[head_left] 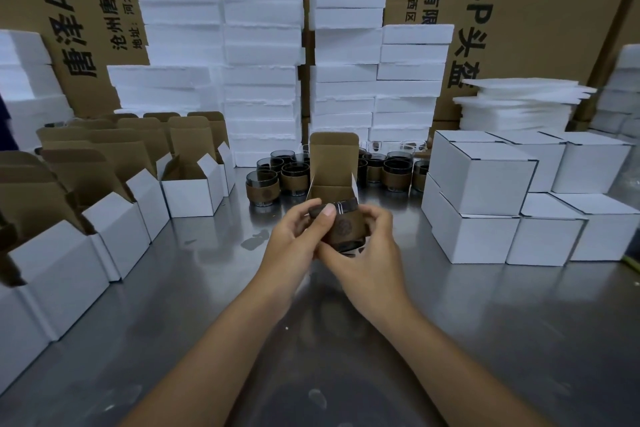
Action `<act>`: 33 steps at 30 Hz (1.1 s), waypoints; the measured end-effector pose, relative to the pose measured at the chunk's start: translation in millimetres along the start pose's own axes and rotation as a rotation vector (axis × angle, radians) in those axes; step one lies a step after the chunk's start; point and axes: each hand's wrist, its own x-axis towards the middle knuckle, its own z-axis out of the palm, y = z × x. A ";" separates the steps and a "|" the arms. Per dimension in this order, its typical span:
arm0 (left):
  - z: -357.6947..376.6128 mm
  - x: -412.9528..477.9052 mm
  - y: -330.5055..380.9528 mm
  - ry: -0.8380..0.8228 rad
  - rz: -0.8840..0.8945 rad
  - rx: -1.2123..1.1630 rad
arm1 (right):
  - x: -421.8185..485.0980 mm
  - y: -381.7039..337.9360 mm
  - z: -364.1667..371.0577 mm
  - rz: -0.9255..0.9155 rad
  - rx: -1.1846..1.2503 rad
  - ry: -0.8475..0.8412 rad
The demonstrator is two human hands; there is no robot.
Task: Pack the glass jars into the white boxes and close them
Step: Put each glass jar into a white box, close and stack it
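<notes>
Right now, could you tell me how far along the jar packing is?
Done: closed boxes stacked at right. In hand: the left hand and right hand hold one jar before an open box. Still to do: loose jars behind it and a row of open boxes at left.

Packing station in a warehouse or factory. Reflective steel worktable (pixel 485 322), rows of open white cardboard boxes (pixel 192 189) left, stacked closed white cardboard boxes (pixel 481 180) right. Batch of smoky glass jars in brown sleeves (pixel 294 177) mid-table. White foam slab towers (pixel 259 45) and big brown printed shipping cartons (pixel 519 10) behind.
</notes>
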 end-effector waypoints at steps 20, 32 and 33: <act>-9.4 9.2 -0.4 0.047 0.038 -0.079 | 14.2 -15.0 -13.7 0.420 0.685 -0.035; -9.1 9.6 0.1 0.017 0.049 -0.079 | 18.5 -11.2 -13.6 0.458 0.728 -0.080; -9.1 9.6 0.2 0.017 0.047 -0.082 | 18.3 -10.8 -13.7 0.446 0.722 -0.086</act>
